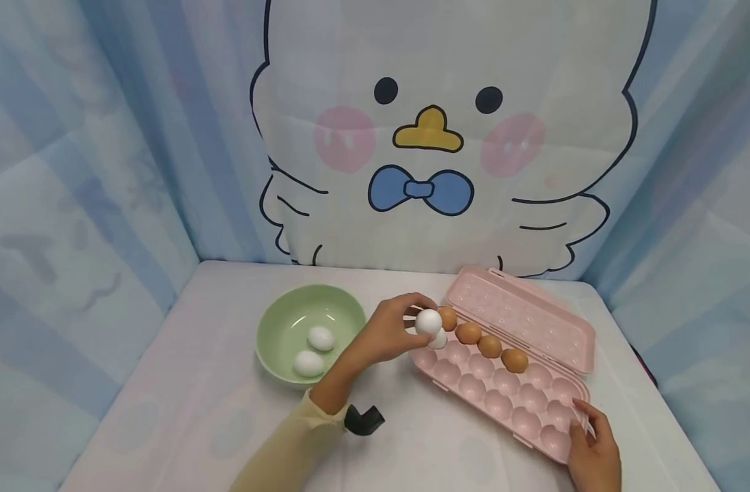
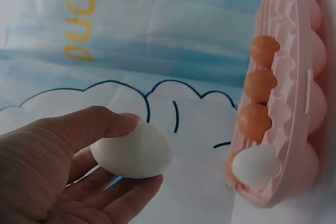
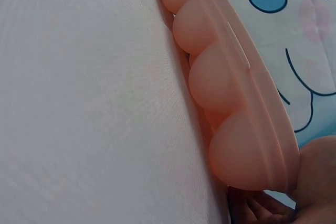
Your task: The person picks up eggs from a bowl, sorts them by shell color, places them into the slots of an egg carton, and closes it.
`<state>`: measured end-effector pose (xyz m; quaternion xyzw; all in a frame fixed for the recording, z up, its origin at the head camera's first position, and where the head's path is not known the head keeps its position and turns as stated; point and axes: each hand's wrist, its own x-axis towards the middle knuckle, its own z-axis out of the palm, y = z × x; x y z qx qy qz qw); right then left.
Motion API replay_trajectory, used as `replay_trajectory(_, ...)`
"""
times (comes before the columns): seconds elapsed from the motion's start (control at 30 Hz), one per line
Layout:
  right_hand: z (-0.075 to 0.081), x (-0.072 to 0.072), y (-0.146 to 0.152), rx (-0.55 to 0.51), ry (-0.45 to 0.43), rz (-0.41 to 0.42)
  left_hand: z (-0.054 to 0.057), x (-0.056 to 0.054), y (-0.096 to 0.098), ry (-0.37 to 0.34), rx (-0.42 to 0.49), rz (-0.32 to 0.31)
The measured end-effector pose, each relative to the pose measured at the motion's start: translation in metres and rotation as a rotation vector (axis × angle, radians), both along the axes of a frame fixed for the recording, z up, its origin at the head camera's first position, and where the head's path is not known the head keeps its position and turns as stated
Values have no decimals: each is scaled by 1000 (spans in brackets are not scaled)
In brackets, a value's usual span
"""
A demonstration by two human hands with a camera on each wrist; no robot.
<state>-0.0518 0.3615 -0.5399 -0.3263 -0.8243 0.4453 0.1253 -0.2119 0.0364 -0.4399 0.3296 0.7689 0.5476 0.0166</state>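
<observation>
My left hand [image 1: 390, 328] pinches a white egg [image 1: 428, 321] between thumb and fingers, above the left end of a pink egg carton [image 1: 498, 404]. In the left wrist view, that white egg [image 2: 134, 153] is apart from the carton. Another white egg [image 2: 256, 166] sits in the carton's end cup, partly hidden in the head view. Several brown eggs [image 1: 489, 346] stand in the row along the hinge. The right hand [image 1: 593, 447] grips the carton's near right end, its thumb [image 3: 317, 169] against the edge; some fingers are hidden.
A green bowl [image 1: 276, 342] with two white eggs [image 1: 313, 350] stands left of the carton. The carton's lid [image 1: 522, 318] lies open towards the back. A black strap-like piece [image 1: 364, 420] shows beside the left sleeve. A printed curtain [image 1: 424, 239] backs the table.
</observation>
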Motion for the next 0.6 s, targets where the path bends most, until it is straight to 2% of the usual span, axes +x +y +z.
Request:
replay_trajectory(0.13,-1,-3,0,-15,-3,7,-12,-6,18,-25,27,-24)
replay_trajectory(0.3,-1,-3,-1,-23,1,1,-33,-15,38,-57,59,-92)
replay_trajectory(0.37,-1,-3,-1,-26,5,-6,-41,-18,44,-28,18,-105)
replay_trajectory(0.47,-2,-3,-1,-29,9,-11,-53,-22,52,50,-60,-109)
replay_trajectory(0.6,-3,-1,-1,-26,8,-17,-63,-26,61,146,-157,-104)
